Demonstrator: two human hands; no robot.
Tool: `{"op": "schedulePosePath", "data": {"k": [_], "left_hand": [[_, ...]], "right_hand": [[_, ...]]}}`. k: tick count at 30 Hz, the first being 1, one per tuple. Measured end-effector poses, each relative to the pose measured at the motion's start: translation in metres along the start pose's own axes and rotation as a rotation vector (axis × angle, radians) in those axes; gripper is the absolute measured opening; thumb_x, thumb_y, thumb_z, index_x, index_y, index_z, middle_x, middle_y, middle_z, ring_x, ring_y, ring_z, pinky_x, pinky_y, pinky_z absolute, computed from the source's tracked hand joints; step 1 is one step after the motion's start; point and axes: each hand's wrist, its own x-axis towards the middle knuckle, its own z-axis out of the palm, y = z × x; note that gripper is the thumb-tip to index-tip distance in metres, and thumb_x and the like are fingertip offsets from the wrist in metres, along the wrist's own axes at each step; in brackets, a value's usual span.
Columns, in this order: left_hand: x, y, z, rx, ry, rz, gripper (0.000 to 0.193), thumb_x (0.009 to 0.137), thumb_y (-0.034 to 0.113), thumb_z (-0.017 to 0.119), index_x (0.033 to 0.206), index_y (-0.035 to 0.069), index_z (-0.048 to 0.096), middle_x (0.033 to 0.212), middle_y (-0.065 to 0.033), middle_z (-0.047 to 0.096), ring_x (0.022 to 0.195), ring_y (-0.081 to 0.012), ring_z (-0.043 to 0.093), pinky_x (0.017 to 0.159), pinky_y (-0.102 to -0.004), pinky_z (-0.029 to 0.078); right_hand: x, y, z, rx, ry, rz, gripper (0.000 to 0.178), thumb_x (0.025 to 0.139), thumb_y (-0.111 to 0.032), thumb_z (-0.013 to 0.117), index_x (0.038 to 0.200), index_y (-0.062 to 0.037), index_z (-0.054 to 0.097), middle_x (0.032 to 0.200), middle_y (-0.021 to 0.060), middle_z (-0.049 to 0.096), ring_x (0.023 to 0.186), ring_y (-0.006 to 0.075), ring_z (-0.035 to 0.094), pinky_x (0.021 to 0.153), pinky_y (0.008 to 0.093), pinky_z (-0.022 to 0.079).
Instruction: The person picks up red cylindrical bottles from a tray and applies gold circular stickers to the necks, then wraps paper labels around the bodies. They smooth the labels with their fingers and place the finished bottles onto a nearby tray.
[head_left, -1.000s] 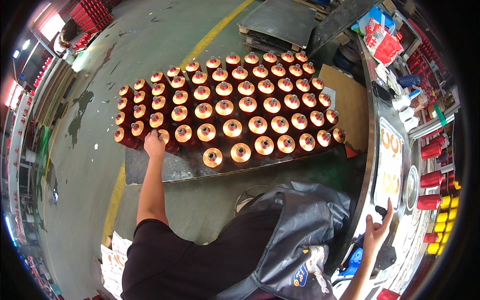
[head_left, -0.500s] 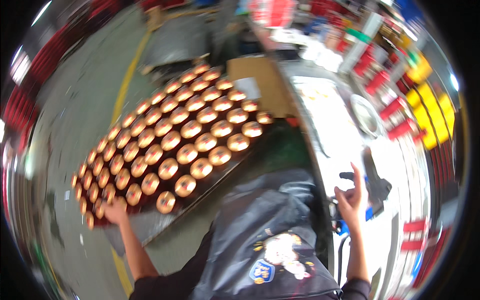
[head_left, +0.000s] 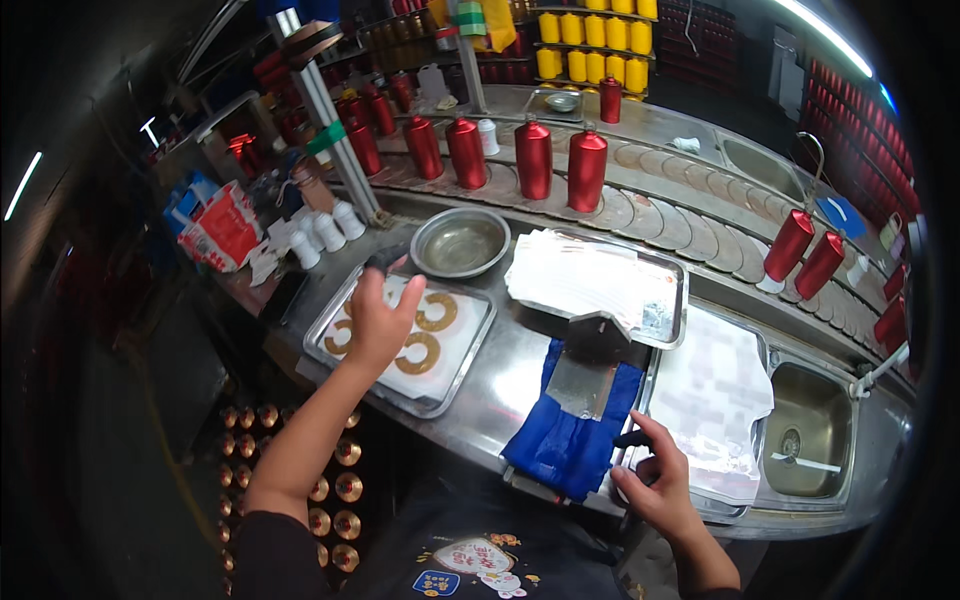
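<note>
left hand (head_left: 378,322), centre left of frame: fingers spread, open, resting on a steel tray (head_left: 330,335) of gold rings (head_left: 418,352); earlier it touched copper-topped spools (head_left: 345,487), now at lower left. right hand (head_left: 655,482), lower right: loosely curled on a dark object at the edge of a paper-lined tray (head_left: 715,400), beside blue cloth (head_left: 570,435). view has swung from spool pallet to workbench.

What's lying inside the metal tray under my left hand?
The metal tray holds a white sheet with golden C-shaped rings on it; three show fully or in part. The left hand hovers over the middle, so anything beneath it is hidden.
</note>
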Motion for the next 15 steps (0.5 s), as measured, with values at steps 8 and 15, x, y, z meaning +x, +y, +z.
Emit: {"op": "schedulePosePath", "data": {"k": [8,15], "left_hand": [[0.254,-0.102,0.211,-0.069,0.138,-0.168,0.066,0.084,0.049,0.076,0.112,-0.007,0.056,0.114,-0.0324,0.060,0.106,-0.0464,0.061,0.094,-0.0504,0.049],[0.334,-0.136,0.321,-0.038,0.117,-0.198,0.083,0.075,0.062,0.078,0.119,-0.006,0.059,0.125,-0.0334,0.060,0.117,-0.0465,0.059,0.102,-0.0473,0.046]], "right_hand": [[-0.015,0.056,-0.018,0.157,0.609,0.276,0.070,0.079,-0.002,0.067,0.146,0.0009,0.045,0.108,0.0114,0.066,0.059,0.0023,0.050,0.058,0.0147,0.041],[0.013,0.056,-0.001,0.102,0.614,0.370,0.071,0.078,0.001,0.067,0.146,-0.0001,0.045,0.110,0.0128,0.066,0.061,0.0026,0.053,0.059,0.0162,0.044]]}}
